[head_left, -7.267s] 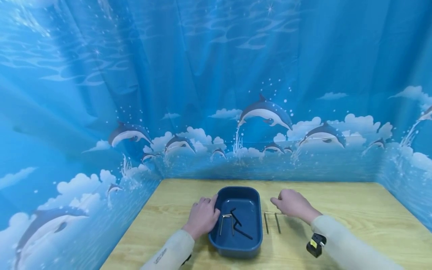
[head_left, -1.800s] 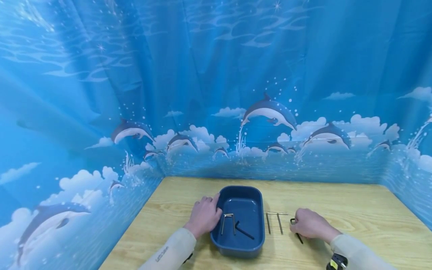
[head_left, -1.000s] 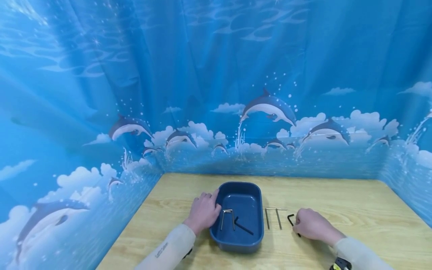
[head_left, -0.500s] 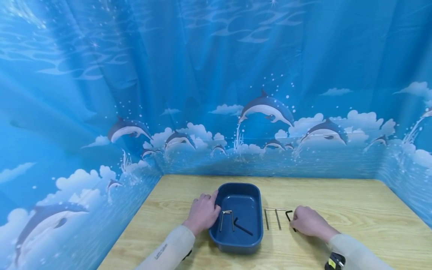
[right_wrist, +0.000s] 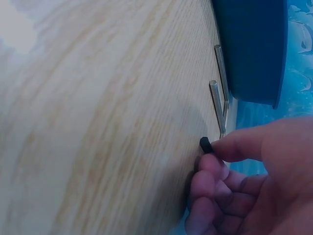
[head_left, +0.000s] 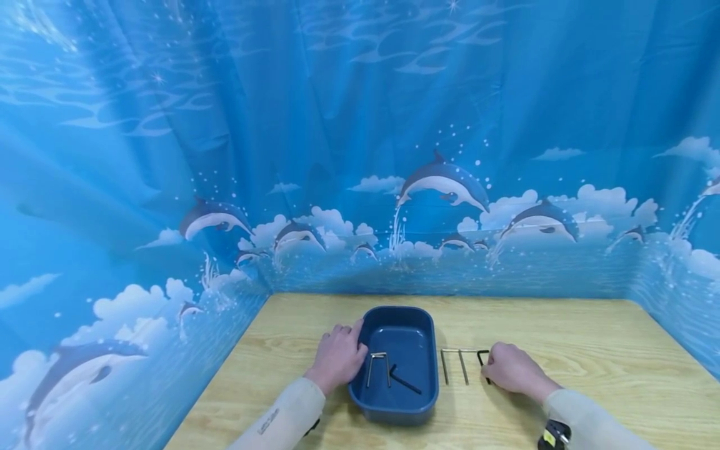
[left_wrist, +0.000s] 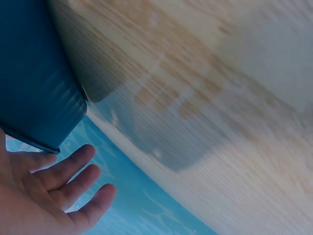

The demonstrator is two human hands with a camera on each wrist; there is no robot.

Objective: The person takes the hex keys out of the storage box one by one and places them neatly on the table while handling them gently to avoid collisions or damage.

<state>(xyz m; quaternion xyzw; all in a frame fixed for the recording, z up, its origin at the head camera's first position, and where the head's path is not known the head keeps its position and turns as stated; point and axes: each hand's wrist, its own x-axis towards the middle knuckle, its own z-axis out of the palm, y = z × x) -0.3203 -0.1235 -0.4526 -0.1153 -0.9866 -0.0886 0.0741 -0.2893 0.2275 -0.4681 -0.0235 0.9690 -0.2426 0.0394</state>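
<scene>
My right hand (head_left: 514,369) pinches a black hex key (head_left: 483,365) between thumb and fingers, low over the table. In the right wrist view the tip of the hex key (right_wrist: 205,145) shows at my thumb. Two silver hex keys (head_left: 462,367) lie to its left, long arms side by side, short arms at the far end. My left hand (head_left: 339,355) rests at the left rim of a dark blue tray (head_left: 406,412), fingers loosely extended (left_wrist: 68,181). Inside the tray are silver hex keys (head_left: 388,372) and one black hex key (head_left: 406,380).
The wooden table (head_left: 590,350) meets a blue dolphin-print curtain (head_left: 360,156) at the back and sides. The tray stands just left of the silver keys on the table.
Earlier, two black hex keys lay in the tray; one is now in my right hand on the table. Lately it has shifted left toward the silver keys. The left hand stays at the rim.
</scene>
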